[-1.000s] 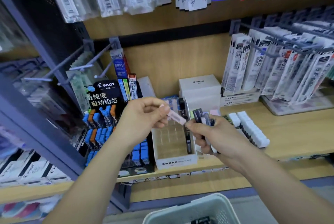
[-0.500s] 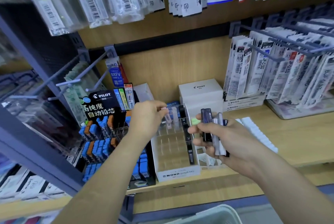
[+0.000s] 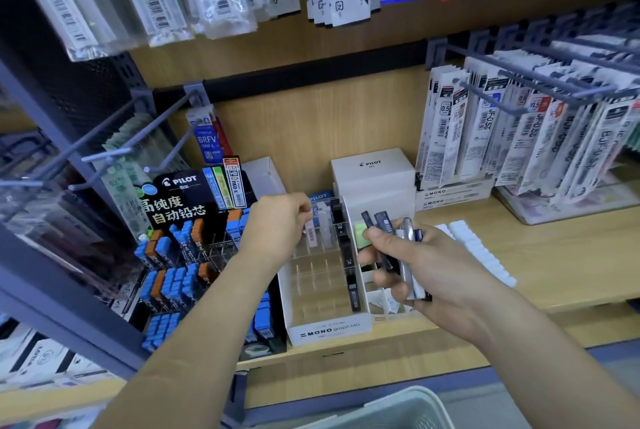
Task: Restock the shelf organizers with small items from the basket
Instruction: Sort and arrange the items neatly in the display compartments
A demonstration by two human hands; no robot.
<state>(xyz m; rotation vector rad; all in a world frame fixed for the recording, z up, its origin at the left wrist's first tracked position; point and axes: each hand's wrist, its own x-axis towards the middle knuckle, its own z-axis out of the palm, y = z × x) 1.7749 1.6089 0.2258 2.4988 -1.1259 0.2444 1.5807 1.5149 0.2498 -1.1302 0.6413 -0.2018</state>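
Observation:
A white MONO organizer [image 3: 329, 330] with clear dividers stands on the wooden shelf, mostly empty, with dark lead cases in its right column. My left hand [image 3: 277, 228] pinches a pale pink lead case [image 3: 310, 234] upright over a back-row slot of the organizer. My right hand [image 3: 408, 262] hovers just right of the organizer, shut on a bundle of dark and silver lead cases [image 3: 394, 241]. The rim of a pale basket [image 3: 398, 408] shows at the bottom edge.
A black PILOT display [image 3: 187, 255] with blue and orange lead cases stands left of the organizer. White PILOT boxes [image 3: 374, 176] sit behind it. Refill packs hang on pegs [image 3: 519, 138] at right and overhead. White erasers [image 3: 478, 252] lie in a row on the shelf.
My left hand took the pink case from beside my right hand and carried it back into the organizer's rear row. My right hand kept its bundle and stayed beside the organizer.

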